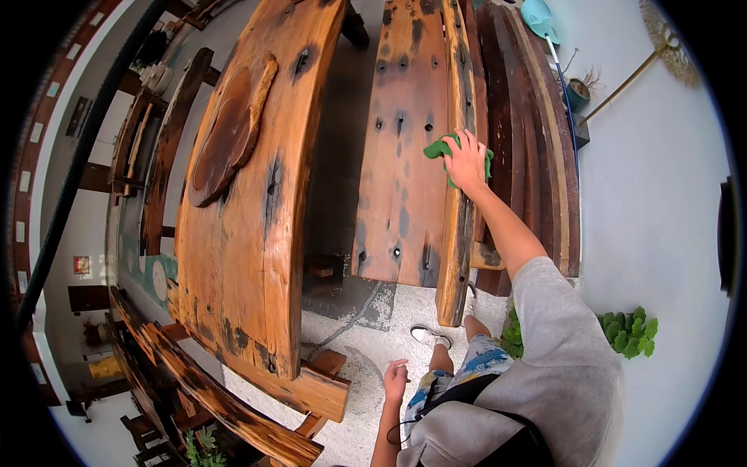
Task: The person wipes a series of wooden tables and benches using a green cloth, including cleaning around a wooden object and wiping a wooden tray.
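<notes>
A green cloth (435, 150) lies bunched under my right hand (465, 159), which presses it on the top rail (452, 257) of a wooden bench's backrest. The rail is rough-edged, with dark weathered streaks. Beside it is the bench's broad plank seat (397, 175), marked with dark holes and stains. My left hand (396, 376) hangs low over the pale floor with its fingers loosely curled, touching nothing; whether anything is within the curl does not show.
A thick wooden table (245, 245) stands left of the bench, bearing a carved wooden tray (227, 140). Dark stacked planks (540, 152) run along the wall at right. Another bench (227, 403) is at lower left. Leafy plants (630, 331) grow near my right side.
</notes>
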Motion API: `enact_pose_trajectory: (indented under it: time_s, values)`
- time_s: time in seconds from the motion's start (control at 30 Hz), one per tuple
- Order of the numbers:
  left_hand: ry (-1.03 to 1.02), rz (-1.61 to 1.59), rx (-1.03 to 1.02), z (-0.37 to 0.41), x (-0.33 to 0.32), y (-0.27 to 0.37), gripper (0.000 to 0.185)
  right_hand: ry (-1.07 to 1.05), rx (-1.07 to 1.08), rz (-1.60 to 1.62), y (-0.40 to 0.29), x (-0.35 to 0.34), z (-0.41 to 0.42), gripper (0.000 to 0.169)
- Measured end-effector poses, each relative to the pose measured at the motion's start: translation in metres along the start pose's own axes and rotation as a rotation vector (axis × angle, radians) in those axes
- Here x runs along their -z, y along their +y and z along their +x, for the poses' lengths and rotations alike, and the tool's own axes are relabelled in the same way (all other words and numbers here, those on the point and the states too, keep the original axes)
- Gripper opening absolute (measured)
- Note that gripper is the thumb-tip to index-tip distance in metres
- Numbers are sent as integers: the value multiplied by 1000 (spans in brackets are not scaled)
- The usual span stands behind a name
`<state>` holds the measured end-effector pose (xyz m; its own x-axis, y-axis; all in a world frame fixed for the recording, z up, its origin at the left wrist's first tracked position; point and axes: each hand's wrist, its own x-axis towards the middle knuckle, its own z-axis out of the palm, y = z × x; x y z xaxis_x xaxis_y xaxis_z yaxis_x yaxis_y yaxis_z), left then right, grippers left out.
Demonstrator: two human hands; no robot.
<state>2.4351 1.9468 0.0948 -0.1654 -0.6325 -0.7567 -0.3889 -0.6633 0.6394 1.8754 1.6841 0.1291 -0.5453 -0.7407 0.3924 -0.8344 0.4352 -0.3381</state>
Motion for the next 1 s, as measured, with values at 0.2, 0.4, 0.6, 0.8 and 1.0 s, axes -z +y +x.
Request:
enact_pose_trajectory:
  time_s: [0.2, 0.4, 0.6, 0.8, 1.0]
  values:
    - [288, -204, 110, 2, 50, -32, 17, -141, 52, 74, -42, 53, -124, 46]
    - [7, -104, -59, 65, 23, 14, 20, -326, 111, 77, -90, 101, -218, 54]
    - [-270, 318, -434, 136, -107, 131, 42, -95, -93, 68, -49, 48, -112, 50]
    - [-76, 677, -713, 143, -242, 258, 94, 12, -174, 5, 25, -19, 46, 47]
    - [-1, 729, -583, 150, -256, 297, 97, 121, -217, -65, 86, -90, 212, 45]
